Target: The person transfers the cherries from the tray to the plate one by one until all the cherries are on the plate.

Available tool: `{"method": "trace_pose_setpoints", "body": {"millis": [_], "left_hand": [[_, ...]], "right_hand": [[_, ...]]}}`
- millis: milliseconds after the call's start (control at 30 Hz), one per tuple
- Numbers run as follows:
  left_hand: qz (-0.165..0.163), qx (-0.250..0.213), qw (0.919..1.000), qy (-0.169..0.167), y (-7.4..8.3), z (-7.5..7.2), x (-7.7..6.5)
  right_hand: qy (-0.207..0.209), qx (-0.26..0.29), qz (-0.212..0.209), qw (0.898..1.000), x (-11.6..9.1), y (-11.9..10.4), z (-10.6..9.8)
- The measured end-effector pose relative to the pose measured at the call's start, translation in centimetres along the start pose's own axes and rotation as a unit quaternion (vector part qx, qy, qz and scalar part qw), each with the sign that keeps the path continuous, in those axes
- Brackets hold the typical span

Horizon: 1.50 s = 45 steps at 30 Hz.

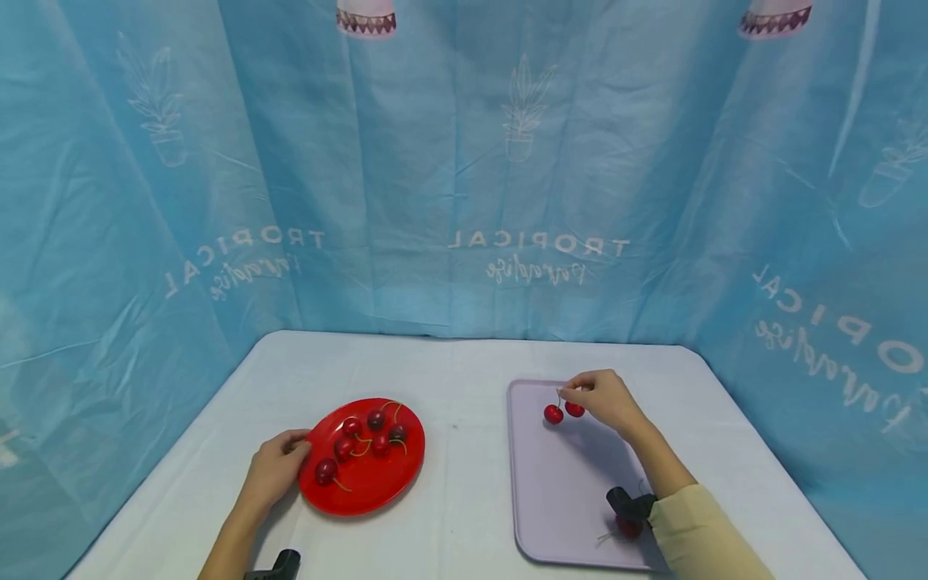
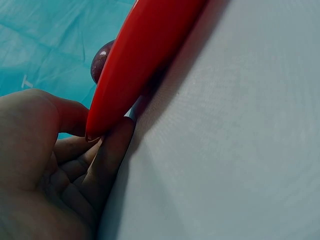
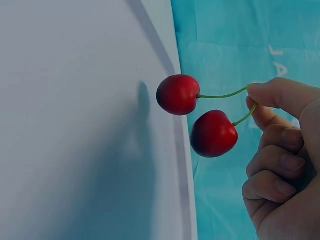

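My left hand (image 1: 274, 471) pinches the left rim of a round red plate (image 1: 373, 487), thumb above and fingers beneath in the left wrist view. Several dark red cherries with green stems, among them one cherry (image 1: 326, 471) near the rim, lie on the plate. Over the far part of a pale lilac tray (image 1: 554, 499), my right hand (image 1: 605, 399) holds two bright red cherries by their stems between thumb and index finger. In the right wrist view one cherry (image 3: 178, 95) hangs beside the other cherry (image 3: 215, 134), both apart from the tray surface.
At the tray's near right, dark red cherries (image 1: 629, 528) are partly hidden under my right wrist and its black camera strap (image 1: 632, 506). A white-covered table (image 1: 464, 451) carries plate and tray. Blue printed curtains (image 1: 464, 161) stand behind and at both sides.
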<state>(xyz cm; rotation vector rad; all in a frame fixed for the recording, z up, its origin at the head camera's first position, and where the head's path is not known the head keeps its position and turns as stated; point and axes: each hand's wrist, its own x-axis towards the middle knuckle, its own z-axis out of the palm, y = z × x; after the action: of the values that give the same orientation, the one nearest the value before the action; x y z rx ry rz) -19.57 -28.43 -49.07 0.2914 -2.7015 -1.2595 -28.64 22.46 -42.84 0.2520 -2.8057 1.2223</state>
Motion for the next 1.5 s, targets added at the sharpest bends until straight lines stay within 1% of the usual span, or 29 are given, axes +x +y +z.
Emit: {"method": "trace_pose_setpoints", "body": {"millis": [100,200,400,533,700,900,1067,1267,1367,1500], "left_hand": [[0.001,-0.004,1.0000,0.000,0.2,0.0,0.0],[-0.006,-0.004,1.0000,0.003,0.2,0.1,-0.1],[-0.008,-0.005,1.0000,0.002,0.2,0.1,-0.2],[-0.009,-0.004,0.9999,0.003,0.2,0.1,-0.2],[-0.004,-0.005,1.0000,-0.003,0.2,0.2,0.0],[-0.012,0.000,0.9999,-0.001,-0.2,0.1,0.0],[-0.010,-0.001,0.9999,-0.007,-0.1,0.0,-0.1],[-0.003,0.005,1.0000,-0.005,0.1,-0.2,-0.1],[0.000,0.003,1.0000,-0.004,0.1,-0.1,-0.1],[-0.005,0.002,1.0000,-0.003,0.1,0.0,0.0]], "right_hand": [[0.001,0.005,-0.004,1.000,0.3,-0.3,0.5],[-0.003,0.005,-0.006,1.000,0.5,-0.5,1.0],[0.001,-0.003,-0.007,1.000,0.3,-1.2,1.8],[-0.003,0.010,-0.016,1.000,0.3,-1.4,2.0],[-0.003,0.024,-0.014,1.000,0.3,-1.6,2.3],[-0.007,0.028,-0.023,0.999,0.5,-2.4,2.9],[-0.009,0.027,-0.016,0.999,0.5,-2.7,3.5],[-0.009,0.029,-0.033,0.999,0.5,-3.2,4.2],[-0.008,0.030,-0.036,0.999,0.5,-3.6,4.4],[-0.010,0.032,-0.032,0.999,0.6,-4.2,4.8]]}}
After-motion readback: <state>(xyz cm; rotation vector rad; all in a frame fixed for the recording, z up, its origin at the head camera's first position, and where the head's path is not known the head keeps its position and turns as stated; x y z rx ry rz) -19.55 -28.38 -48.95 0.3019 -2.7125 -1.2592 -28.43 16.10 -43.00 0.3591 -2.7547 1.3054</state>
